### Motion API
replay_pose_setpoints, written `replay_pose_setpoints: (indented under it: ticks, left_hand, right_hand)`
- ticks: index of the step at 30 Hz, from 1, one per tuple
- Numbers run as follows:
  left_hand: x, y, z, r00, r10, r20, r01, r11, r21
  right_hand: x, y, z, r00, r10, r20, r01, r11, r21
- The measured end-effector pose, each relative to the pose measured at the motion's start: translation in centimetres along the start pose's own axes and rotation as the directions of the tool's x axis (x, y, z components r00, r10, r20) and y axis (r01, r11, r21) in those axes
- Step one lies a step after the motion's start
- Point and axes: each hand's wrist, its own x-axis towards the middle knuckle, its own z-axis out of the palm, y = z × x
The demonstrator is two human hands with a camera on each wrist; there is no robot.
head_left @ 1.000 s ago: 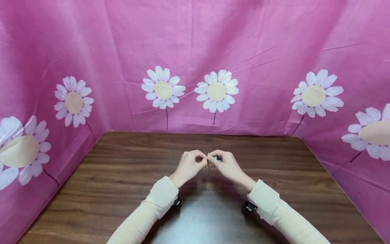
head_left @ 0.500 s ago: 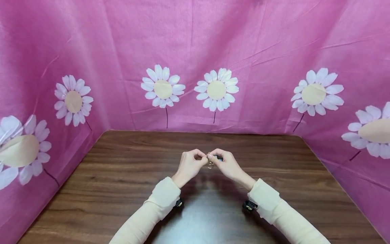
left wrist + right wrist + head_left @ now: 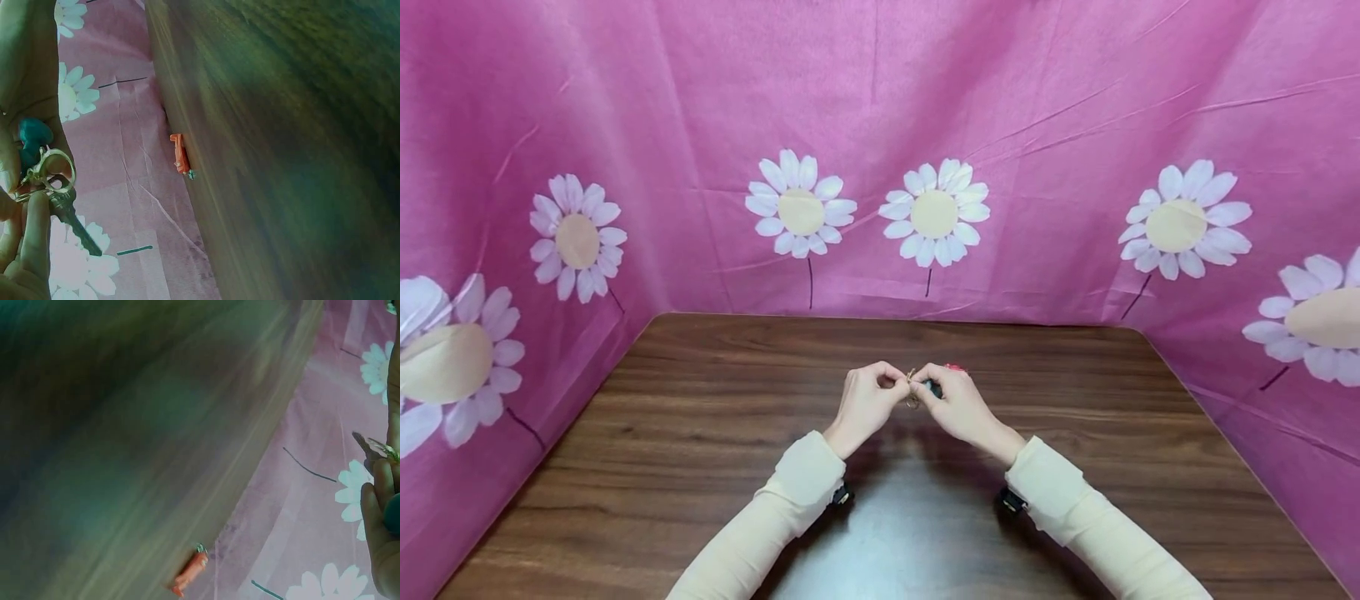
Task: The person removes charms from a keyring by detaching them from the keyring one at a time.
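Observation:
My left hand (image 3: 867, 406) and right hand (image 3: 961, 404) meet above the table, fingertips close together around a small keyring. A gold metal ring (image 3: 67, 167) sits between the fingers, with a dark key (image 3: 81, 231) pointing away beside it. My left thumb and fingers pinch the gold hardware. In my right hand's fingers lies a rounded teal charm (image 3: 393, 515), also on the keyring side in the left wrist view. Fingers partly hide how the ring, key and charm join. A small red-orange charm (image 3: 179, 154) with a metal clasp rests on the table beyond the hands.
The brown wood-grain table (image 3: 662, 433) extends on all sides of the hands. A pink cloth (image 3: 1037, 100) printed with daisies stands along its back and both sides. The red charm lies near the far part of the table, partly behind the right hand in the head view.
The head view has tilted slightly downward. Both hands keep their grip at nearly the same spot while the gold hardware shifts between the fingertips. The red charm now shows behind the right hand.

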Motion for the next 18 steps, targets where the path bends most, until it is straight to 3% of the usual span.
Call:
replay_pose_setpoints:
  ticks: [4, 8, 13, 18]
  left_hand:
    - [0.1, 0.0, 0.0, 1.000, -0.010, 0.016, 0.011, 1.000, -0.019]
    - [0.1, 0.0, -0.2, 0.998, -0.007, 0.065, 0.010, 0.999, -0.048]
    - [0.0, -0.4, -0.2, 0.991, 0.021, 0.135, -0.012, 0.998, -0.068]
    - [-0.1, -0.9, -0.3, 0.988, 0.090, 0.121, -0.084, 0.995, -0.059]
  right_hand:
    - [0.1, 0.2, -0.2, 0.999, -0.044, -0.011, 0.043, 0.995, -0.095]
    - [0.2, 0.5, -0.4, 1.000, -0.015, 0.008, 0.016, 0.994, -0.106]
    - [0.5, 0.8, -1.1, 0.995, 0.017, 0.098, -0.004, 0.992, -0.130]
    - [0.5, 0.9, -1.9, 0.976, -0.019, 0.217, 0.053, 0.987, -0.154]
